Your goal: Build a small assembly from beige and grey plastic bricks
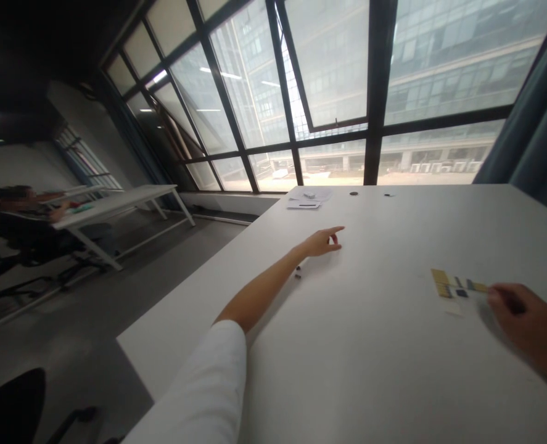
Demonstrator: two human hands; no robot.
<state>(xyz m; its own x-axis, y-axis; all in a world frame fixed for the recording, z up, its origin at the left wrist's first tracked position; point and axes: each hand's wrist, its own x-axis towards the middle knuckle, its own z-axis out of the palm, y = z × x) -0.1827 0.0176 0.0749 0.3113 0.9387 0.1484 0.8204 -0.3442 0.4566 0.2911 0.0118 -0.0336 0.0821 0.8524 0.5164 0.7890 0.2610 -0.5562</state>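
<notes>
My left hand [322, 242] reaches out over the white table [347, 370], index finger stretched forward and thumb apart from it. A small dark-red patch shows between the finger and thumb; whether it is an object or part of the hand I cannot tell. Two small dark pieces [298, 272] lie beside my left forearm. On the right, my right hand [525, 314] is closed, its fingertips pinching the end of a thin yellowish strip [479, 287]. Close to the strip lie a flat yellow piece [438, 277] and a small dark-blue piece [461, 293].
Papers [305, 198] lie at the table's far left corner. Two dark round spots, one a grommet [354, 193], sit near the back edge. Windows stand behind. At left, a person sits at another white table [120, 196]; a black chair [14, 407] is at lower left.
</notes>
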